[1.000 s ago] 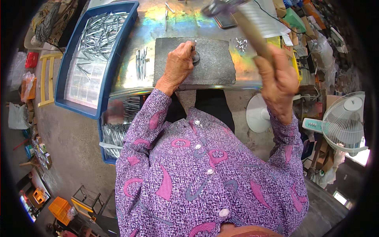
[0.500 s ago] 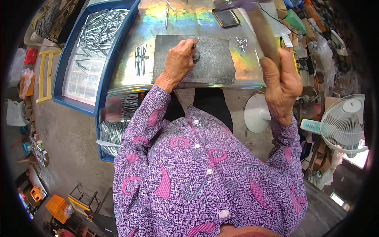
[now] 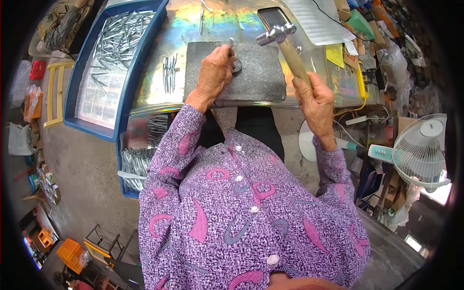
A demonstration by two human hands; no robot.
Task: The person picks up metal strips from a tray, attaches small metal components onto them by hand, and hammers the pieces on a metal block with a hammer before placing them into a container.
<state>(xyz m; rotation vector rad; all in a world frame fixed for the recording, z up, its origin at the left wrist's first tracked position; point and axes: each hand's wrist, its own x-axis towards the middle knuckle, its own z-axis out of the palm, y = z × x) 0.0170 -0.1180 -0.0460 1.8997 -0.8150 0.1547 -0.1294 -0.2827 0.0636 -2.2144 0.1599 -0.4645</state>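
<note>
My left hand (image 3: 212, 72) is closed in a pinch over a dark grey slab (image 3: 263, 75) on the table. A thin metal piece (image 3: 231, 42) pokes out past its fingertips; the rest is hidden by the fingers. Beside the fingers, a small round dark metal block (image 3: 236, 66) rests on the slab. My right hand (image 3: 316, 104) is wrapped round the wooden handle of a hammer (image 3: 296, 60). Its shiny metal head is raised above the slab's far right corner. Left of the slab lie several slim metal rods (image 3: 169, 74) side by side.
A blue tray (image 3: 126, 92) full of loose metal rods stands at the left, with another bin of rods (image 3: 140, 164) below it. A black-rimmed dish (image 3: 265, 14) lies behind the hammer head. Far right is a white fan (image 3: 420, 150). Another person's arm (image 3: 65, 29) shows far left.
The hammer has come down and leftward with my right hand, its head now in clear view. My left hand stays over the slab, shifted slightly left in the picture.
</note>
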